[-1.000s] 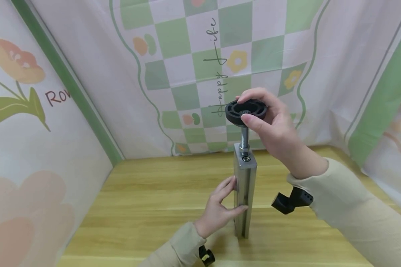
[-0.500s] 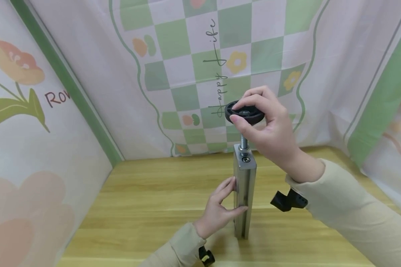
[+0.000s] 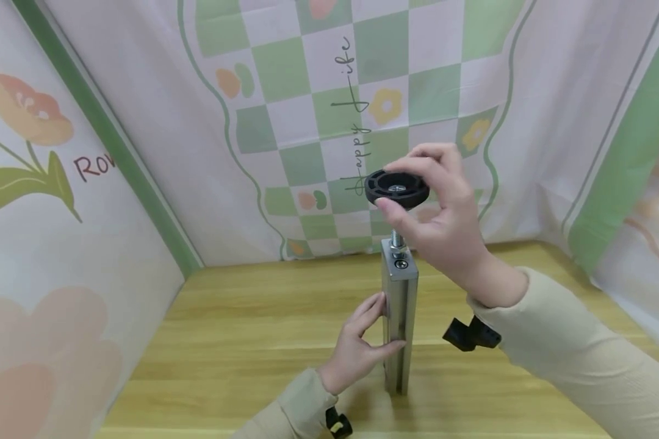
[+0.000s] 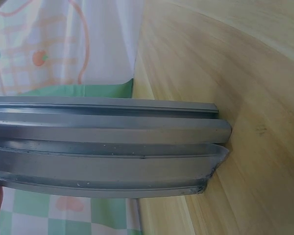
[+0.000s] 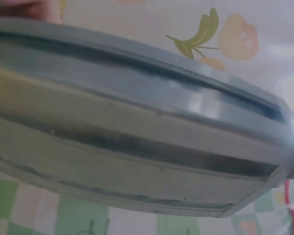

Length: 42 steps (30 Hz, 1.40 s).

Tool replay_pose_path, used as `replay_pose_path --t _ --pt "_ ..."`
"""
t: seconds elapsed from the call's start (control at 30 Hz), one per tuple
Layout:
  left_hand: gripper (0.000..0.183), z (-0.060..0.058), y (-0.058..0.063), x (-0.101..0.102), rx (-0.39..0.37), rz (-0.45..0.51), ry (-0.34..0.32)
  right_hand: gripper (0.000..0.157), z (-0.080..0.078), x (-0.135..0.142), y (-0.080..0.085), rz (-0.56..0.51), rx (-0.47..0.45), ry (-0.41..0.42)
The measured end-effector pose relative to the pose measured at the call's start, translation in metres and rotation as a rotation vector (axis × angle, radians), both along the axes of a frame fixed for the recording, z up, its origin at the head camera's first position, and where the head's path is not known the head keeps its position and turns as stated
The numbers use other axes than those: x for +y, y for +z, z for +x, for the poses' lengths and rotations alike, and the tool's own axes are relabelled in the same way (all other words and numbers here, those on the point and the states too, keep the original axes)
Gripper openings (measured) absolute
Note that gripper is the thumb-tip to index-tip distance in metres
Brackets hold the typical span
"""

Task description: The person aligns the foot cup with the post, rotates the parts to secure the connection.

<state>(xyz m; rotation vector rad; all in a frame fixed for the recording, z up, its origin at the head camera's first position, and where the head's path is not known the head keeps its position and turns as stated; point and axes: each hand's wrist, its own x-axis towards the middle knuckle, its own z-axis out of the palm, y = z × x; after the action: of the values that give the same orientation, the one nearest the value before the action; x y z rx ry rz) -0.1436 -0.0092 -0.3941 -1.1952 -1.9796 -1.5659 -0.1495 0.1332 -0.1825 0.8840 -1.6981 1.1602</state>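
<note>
Right grip (image 3: pixel 442 213) moved left around rim of disc (image 3: pixel 394 199) since a second ago, pinching it now.
Bar (image 3: pixel 403 317) upright on desk (image 3: pixel 225 341), right of middle; left grip (image 3: pixel 356 352) pinches it mid-height. Likely heavy, stiff, slippery-smooth. Disc, atop bolt (image 3: pixel 398 240) at bar's top, looks hard, light; best taken by rim. No container in view.

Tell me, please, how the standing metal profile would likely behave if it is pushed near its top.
The metal profile would probably stay stiff, as its grooved metal sides look straight. It could tip if the left hand let go, since it stands tall and narrow on the table.
</note>
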Motion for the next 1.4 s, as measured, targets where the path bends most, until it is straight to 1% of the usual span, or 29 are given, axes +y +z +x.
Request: replay_pose_path --t 0.03,0.07,0.1,0.2,0.27,0.3,0.37,0.4,0.43,0.5,0.53,0.57,0.77,0.83,0.9,1.1,1.3,1.4 --pt "0.085 0.000 0.000 0.000 0.003 -0.001 0.000 0.031 -0.002 0.001 -0.001 -0.045 -0.042 0.080" --pt "0.086 0.000 -0.001 0.000 0.008 0.001 -0.001 0.032 -0.004 0.003 -0.002 -0.096 -0.104 0.184" --pt "0.086 0.000 -0.001 0.000 0.014 0.003 -0.002 0.031 -0.006 0.004 -0.003 -0.152 -0.171 0.305" --pt "0.089 -0.001 -0.001 0.000 0.033 0.006 -0.007 0.030 -0.016 0.010 -0.004 -0.270 -0.392 0.688" --pt "0.089 -0.001 -0.001 0.000 0.027 0.010 -0.009 0.031 -0.023 0.013 -0.004 -0.322 -0.523 0.937" --pt "0.088 -0.001 -0.001 0.000 0.021 0.010 -0.010 0.033 -0.026 0.014 -0.005 -0.324 -0.565 1.045" --pt "0.087 -0.001 -0.001 0.000 0.009 0.008 -0.012 0.038 -0.031 0.015 -0.006 -0.320 -0.622 1.245" --pt "0.086 -0.001 -0.001 0.000 0.000 0.008 -0.012 0.041 -0.034 0.016 -0.006 -0.322 -0.640 1.340" --pt "0.085 -0.001 -0.001 0.000 -0.007 0.007 -0.013 0.043 -0.035 0.015 -0.007 -0.322 -0.653 1.411" --pt "0.084 -0.001 -0.002 0.000 -0.014 0.006 -0.015 0.045 -0.037 0.015 -0.008 -0.328 -0.663 1.509" --pt "0.084 -0.001 -0.002 0.000 -0.017 0.006 -0.016 0.046 -0.037 0.014 -0.008 -0.336 -0.668 1.543" --pt "0.084 -0.001 -0.002 0.000 -0.016 0.005 -0.018 0.047 -0.037 0.014 -0.008 -0.345 -0.671 1.570" --pt "0.089 -0.002 -0.003 -0.001 0.004 0.009 -0.017 0.049 -0.036 0.012 -0.006 -0.375 -0.694 1.630" --pt "0.090 -0.003 -0.004 -0.002 0.006 0.012 -0.019 0.048 -0.035 0.012 -0.005 -0.363 -0.695 1.627" --pt "0.090 -0.003 -0.004 -0.002 0.008 0.011 -0.022 0.046 -0.034 0.012 -0.005 -0.344 -0.692 1.608" --pt "0.091 -0.003 -0.003 -0.002 0.025 0.006 -0.015 0.041 -0.032 0.012 -0.005 -0.293 -0.666 1.497" --pt "0.093 -0.004 -0.001 -0.002 0.067 0.000 -0.007 0.041 -0.033 0.011 -0.008 -0.321 -0.622 1.463" --pt "0.095 -0.005 -0.001 -0.002 0.083 0.005 -0.014 0.041 -0.032 0.012 -0.009 -0.303 -0.579 1.417"
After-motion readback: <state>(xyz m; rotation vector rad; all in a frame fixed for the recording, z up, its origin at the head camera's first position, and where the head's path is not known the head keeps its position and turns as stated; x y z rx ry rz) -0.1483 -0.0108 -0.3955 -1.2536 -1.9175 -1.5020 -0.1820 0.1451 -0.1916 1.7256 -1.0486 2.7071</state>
